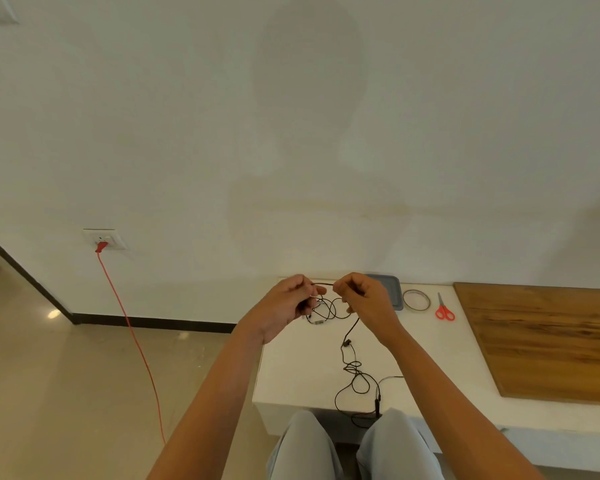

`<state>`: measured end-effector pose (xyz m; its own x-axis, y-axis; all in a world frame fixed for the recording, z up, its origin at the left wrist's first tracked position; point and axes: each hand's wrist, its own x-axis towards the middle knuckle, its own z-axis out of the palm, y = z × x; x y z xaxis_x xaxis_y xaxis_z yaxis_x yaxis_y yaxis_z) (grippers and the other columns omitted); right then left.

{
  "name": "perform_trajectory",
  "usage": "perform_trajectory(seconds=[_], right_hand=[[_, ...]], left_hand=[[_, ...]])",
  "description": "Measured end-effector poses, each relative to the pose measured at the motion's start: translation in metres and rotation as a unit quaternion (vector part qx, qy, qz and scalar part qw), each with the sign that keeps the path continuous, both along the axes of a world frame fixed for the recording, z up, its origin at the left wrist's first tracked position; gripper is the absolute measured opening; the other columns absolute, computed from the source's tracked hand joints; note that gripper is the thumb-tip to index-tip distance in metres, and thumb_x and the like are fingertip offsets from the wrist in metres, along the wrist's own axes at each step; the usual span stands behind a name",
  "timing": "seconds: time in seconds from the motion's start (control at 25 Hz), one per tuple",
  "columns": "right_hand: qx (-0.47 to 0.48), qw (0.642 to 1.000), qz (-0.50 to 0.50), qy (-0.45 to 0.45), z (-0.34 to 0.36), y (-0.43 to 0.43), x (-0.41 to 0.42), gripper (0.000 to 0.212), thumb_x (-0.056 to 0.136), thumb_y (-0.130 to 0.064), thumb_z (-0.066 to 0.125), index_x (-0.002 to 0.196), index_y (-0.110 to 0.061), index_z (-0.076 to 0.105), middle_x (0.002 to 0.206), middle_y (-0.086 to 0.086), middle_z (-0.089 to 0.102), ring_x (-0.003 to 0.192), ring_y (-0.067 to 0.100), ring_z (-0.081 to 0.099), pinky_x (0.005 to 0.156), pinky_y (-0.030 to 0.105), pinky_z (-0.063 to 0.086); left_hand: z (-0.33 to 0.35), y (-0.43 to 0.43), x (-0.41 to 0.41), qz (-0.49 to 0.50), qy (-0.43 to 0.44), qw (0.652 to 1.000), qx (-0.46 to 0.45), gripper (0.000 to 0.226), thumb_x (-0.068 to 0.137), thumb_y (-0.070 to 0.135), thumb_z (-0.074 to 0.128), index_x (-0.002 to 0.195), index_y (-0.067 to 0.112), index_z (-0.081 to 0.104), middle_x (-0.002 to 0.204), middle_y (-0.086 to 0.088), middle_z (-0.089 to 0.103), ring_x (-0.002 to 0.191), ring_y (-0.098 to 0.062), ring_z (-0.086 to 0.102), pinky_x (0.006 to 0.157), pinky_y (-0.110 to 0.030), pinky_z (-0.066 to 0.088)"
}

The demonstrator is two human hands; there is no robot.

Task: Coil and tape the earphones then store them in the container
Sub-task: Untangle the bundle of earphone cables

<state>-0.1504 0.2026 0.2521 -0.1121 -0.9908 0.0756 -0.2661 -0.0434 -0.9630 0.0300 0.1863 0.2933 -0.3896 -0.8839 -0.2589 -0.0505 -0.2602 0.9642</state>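
Black wired earphones (pixel 352 367) hang tangled between my hands and trail down across the white table (pixel 298 372) to its front edge. My left hand (pixel 288 303) and my right hand (pixel 362 296) are raised close together over the table's far end, each pinching the cable, with a short taut stretch between them. Loose loops dangle just below my fingers. A grey container (pixel 392 289) lies flat behind my right hand, partly hidden by it. A roll of tape (pixel 416 300) lies to its right.
Red-handled scissors (pixel 444 308) lie right of the tape. A wooden board (pixel 548 341) covers the table's right part. A red cord (pixel 132 337) runs from a wall socket (pixel 104 239) down across the floor at left. My knees (pixel 347 445) are under the table's front edge.
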Motion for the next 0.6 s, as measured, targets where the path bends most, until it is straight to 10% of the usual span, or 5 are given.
perform_trajectory(seconds=[0.16, 0.36, 0.6], right_hand=[[0.041, 0.999, 0.023, -0.028, -0.009, 0.002, -0.020, 0.019, 0.094, -0.012, 0.054, 0.080, -0.017, 0.066, 0.069, -0.008, 0.060, 0.065, 0.008, 0.052, 0.060, 0.023, 0.047], [0.086, 0.993, -0.074, -0.005, -0.028, 0.006, -0.045, 0.023, 0.092, -0.008, 0.052, 0.079, -0.019, 0.067, 0.087, 0.007, 0.067, 0.072, 0.014, 0.055, 0.056, 0.023, 0.043], [0.004, 0.999, -0.014, 0.030, 0.002, -0.001, -0.012, 0.016, 0.090, -0.024, 0.061, 0.077, -0.026, 0.069, 0.064, -0.002, 0.060, 0.055, 0.011, 0.041, 0.050, 0.021, 0.034]], left_hand=[[0.019, -0.017, 0.017, 0.159, 0.291, 0.937, 0.114, 0.022, 0.096, 0.004, 0.040, 0.078, 0.010, 0.050, 0.065, -0.004, 0.063, 0.041, -0.004, 0.034, 0.039, -0.014, 0.029], [0.036, -0.043, 0.068, 0.290, 0.480, 0.828, -0.011, 0.027, 0.102, 0.009, 0.035, 0.085, 0.013, 0.056, 0.083, -0.001, 0.070, 0.047, -0.004, 0.040, 0.047, -0.014, 0.037], [0.018, -0.027, 0.014, 0.234, 0.356, 0.905, 0.003, 0.020, 0.099, 0.009, 0.042, 0.094, 0.014, 0.061, 0.086, -0.001, 0.072, 0.052, -0.002, 0.047, 0.052, -0.014, 0.042]])
